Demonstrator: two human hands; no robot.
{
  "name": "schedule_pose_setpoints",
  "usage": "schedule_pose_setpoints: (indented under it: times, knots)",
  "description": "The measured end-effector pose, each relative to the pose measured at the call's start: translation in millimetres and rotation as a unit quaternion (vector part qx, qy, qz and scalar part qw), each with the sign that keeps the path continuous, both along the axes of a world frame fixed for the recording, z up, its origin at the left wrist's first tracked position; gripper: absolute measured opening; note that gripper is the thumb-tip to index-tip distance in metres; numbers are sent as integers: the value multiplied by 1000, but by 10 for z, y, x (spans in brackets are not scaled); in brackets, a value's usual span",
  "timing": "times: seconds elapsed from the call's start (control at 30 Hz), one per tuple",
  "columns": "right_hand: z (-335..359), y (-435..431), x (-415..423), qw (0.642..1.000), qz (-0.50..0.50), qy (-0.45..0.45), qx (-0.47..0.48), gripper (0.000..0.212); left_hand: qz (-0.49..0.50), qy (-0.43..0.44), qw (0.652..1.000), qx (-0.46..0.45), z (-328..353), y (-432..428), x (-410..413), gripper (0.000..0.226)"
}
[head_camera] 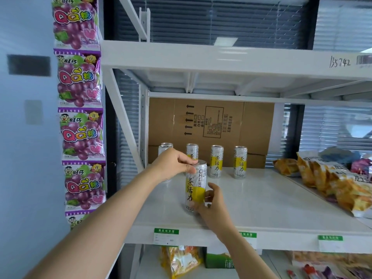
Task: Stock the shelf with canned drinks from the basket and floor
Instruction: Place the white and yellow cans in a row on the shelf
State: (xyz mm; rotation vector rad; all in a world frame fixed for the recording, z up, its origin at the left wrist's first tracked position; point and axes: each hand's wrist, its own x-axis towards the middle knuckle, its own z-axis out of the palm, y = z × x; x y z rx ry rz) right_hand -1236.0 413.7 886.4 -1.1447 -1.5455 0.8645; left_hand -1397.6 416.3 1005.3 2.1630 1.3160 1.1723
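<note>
White-and-yellow can [195, 186] upright near front of shelf [261, 198], base seemingly resting on it. Fingers of left hand [173, 164] pinch its top rim; right hand [213, 208] curls round its lower part. More cans [216, 161] lined up behind.

Bright, soft daylight; wide-angle edge distortion.

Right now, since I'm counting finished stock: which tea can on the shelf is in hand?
The front can, nearest the shelf edge: left hand pinches its top, right hand holds its base. The other cans stand behind.
</note>
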Motion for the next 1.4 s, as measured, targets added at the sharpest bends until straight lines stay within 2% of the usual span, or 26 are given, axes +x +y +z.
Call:
schedule_pose_setpoints:
  times: [0.13, 0.23, 0.37, 0.63, 0.73, 0.9, 1.0, 1.17, 1.4]
  knots:
    - [-53, 8, -8, 1000, 1, -18, 22, 53, 32, 54, 995, 82, -20, 4, 66, 28]
    - [-36, -3, -31, 999, 0, -20, 26, 59, 41, 80, 990, 108, -31, 2, 88, 26]
    - [-5, 66, -110, 989, -70, -125, 34, 49, 51, 109, 986, 113, -18, 21, 74, 27]
    - [195, 485, -214, 969, -87, -229, -17, 40, 84, 141, 981, 103, -32, 374, 90, 22]
    - [220, 707, -238, 968, -82, -235, -27, 44, 97, 147, 982, 76, 28, 566, 75, 31]
    - [269, 1062, -293, 967, -69, -242, -44, 47, 123, 177, 975, 60, 46, 922, 66, 32]
    - [316, 1258, -298, 966, -60, -249, -44, 45, 139, 163, 975, 59, 36, 1121, 63, 34]
    - [261, 1567, -369, 980, -47, -190, -45, 41, 145, 168, 974, 50, 74, 1417, 42, 35]
    - [149, 1762, -405, 987, -81, -139, 5, 43, 134, 157, 977, 59, 101, 1634, -11, 33]
